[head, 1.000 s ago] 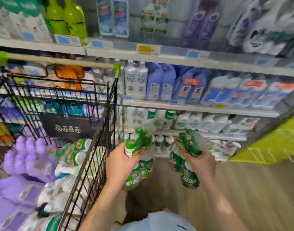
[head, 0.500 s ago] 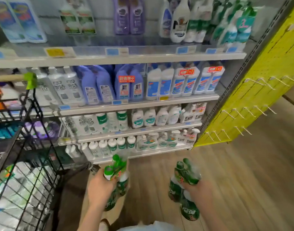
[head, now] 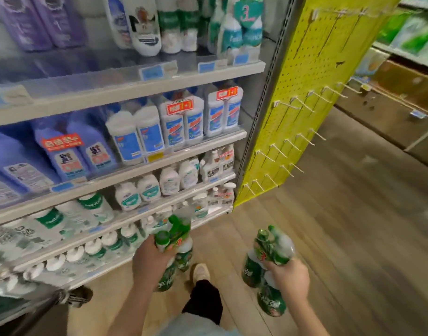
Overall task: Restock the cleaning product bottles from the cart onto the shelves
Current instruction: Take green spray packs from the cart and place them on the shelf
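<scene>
Head view: the left hand (head: 150, 260) grips a shrink-wrapped pack of green-capped, green-labelled plastic bottles (head: 176, 238) near its top. Its fingers are hidden behind the pack, which hangs at 6 o'clock, caps up and bases down. The right hand (head: 290, 277), at 5 o'clock, has its fingers (head: 274, 265) curled over the necks of a second matching green pack (head: 268, 253), so those bottles dangle below the knuckles. Holding each pack by its top probably lets one hand carry several bottles at once. Neither pack touches a shelf yet.

From 9 to 12 o'clock rise the grey metal shelves (head: 208, 218). The low tiers hold white pump bottles with green labels (head: 128, 197); higher tiers hold white-and-blue (head: 147, 134) and purple bottles (head: 65, 151). I judge the green packs belong on a low tier. A yellow pegboard end panel (head: 317, 81) stands at 1 o'clock, wooden floor (head: 353, 238) lies at 3, and the black wire cart's corner (head: 62, 299) shows at 8.
</scene>
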